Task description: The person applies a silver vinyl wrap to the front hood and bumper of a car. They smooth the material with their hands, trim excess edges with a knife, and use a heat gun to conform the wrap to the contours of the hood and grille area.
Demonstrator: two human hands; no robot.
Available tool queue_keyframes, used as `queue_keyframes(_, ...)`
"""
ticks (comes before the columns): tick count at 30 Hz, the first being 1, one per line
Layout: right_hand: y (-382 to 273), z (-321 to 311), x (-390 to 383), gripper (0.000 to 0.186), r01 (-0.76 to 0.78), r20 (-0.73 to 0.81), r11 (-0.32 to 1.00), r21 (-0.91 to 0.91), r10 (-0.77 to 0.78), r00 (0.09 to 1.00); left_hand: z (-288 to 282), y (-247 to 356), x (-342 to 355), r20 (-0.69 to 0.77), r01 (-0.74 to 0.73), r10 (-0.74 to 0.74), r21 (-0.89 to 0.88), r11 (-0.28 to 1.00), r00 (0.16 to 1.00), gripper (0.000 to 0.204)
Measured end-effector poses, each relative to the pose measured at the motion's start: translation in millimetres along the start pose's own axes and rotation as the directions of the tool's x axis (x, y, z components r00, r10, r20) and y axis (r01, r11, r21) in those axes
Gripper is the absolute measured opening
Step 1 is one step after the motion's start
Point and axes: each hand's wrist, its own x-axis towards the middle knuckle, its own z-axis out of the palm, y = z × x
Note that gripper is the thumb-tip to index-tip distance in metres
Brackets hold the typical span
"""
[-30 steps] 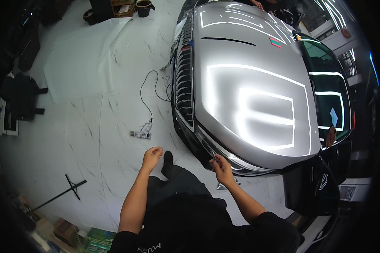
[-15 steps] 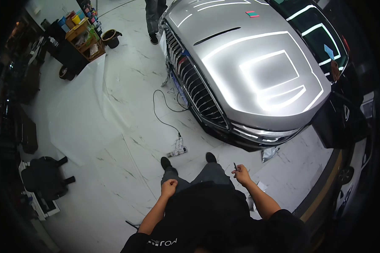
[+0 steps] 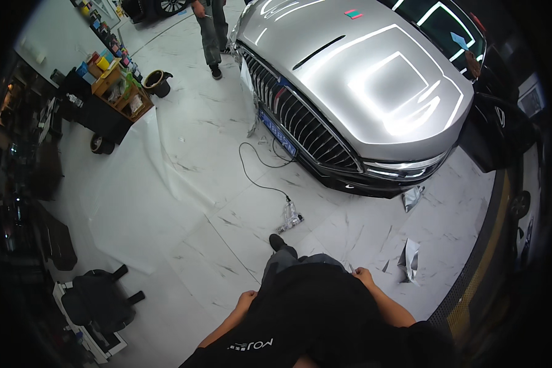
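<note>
Grey object (image 3: 352, 268) (in right hand (image 3: 364, 277))

– How many bare hands (image 3: 247, 299) (image 3: 363, 276) on the wearer?
– Two: one at six o'clock, one at five.
– Silver-bonneted, black-bumpered cars (image 3: 374, 116)?
– One, at one o'clock.
– Round dark floor bins (image 3: 161, 90) (image 3: 107, 148)?
– Two, at ten and nine.
– Large crumpled silver sheets (image 3: 413, 198) (image 3: 410, 260)?
– Two, at three and four.
– Corded, mottled grey handheld tools (image 3: 291, 217)?
– One, at five.
</note>
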Motion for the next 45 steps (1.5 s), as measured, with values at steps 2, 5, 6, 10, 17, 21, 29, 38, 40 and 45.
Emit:
queue_keyframes(2, 34.6, 25.3, -1.3, 0.038, -0.013, -0.006, 0.997, 0.076, 0.014, 1.000, -19.1, 12.9, -42.6, 0.135, 0.006, 0.016, -0.156, 0.988, 0.991, 0.039)
queue_keyframes(5, 56.3, 66.4, -22.3, 0.040, -0.011, 0.001, 0.988, 0.157, 0.011, 1.000, -51.7, -5.7, -62.7, 0.284, 0.045, -0.024, -0.067, 0.997, 0.958, 0.040)
queue_keyframes(6, 47.6, 76.1, -32.7, 0.045, -0.009, 0.005, 0.996, 0.087, 0.008, 1.000, -61.7, -16.9, -64.5, 0.310, 0.062, -0.058, -0.004, 0.998, 0.949, 0.040)
queue_keyframes(10, 20.5, 109.3, -77.6, 0.045, -0.032, 0.028, 0.993, 0.114, 0.029, 0.999, -107.7, -94.0, -76.3, 0.285, 0.188, -0.255, 0.243, 0.952, 0.924, 0.039)
queue_keyframes(17, 21.6, 146.1, -121.8, 0.041, -0.086, -0.081, 0.978, 0.190, 0.103, 0.991, -155.2, -58.3, -83.5, 0.274, 0.133, -0.283, 0.461, 0.877, 0.919, 0.038)
queue_keyframes(21, 21.3, 159.1, -145.7, 0.040, -0.155, -0.110, 0.937, 0.313, 0.198, 0.974, -173.7, -27.4, -68.5, 0.298, 0.077, -0.274, 0.536, 0.840, 0.915, 0.037)
queue_keyframes(29, -16.6, 216.1, -143.8, 0.032, -0.124, -0.303, 0.875, 0.468, 0.291, 0.907, -229.4, 32.4, -15.0, 0.391, -0.037, -0.287, 0.644, 0.764, 0.875, 0.036)
queue_keyframes(38, -119.5, 236.9, -138.7, 0.036, -0.147, -0.321, 0.841, 0.521, 0.353, 0.879, -311.7, 81.9, 46.8, 0.504, -0.155, -0.312, 0.687, 0.710, 0.806, 0.035)
queue_keyframes(40, -133.2, 241.4, -137.4, 0.038, -0.158, -0.320, 0.848, 0.506, 0.355, 0.878, -328.9, 87.6, 56.1, 0.525, -0.177, -0.318, 0.690, 0.702, 0.789, 0.035)
queue_keyframes(45, -149.7, 246.7, -138.8, 0.043, -0.254, -0.248, 0.837, 0.486, 0.410, 0.878, -364.8, 100.2, 75.2, 0.567, -0.220, -0.330, 0.693, 0.686, 0.755, 0.034)
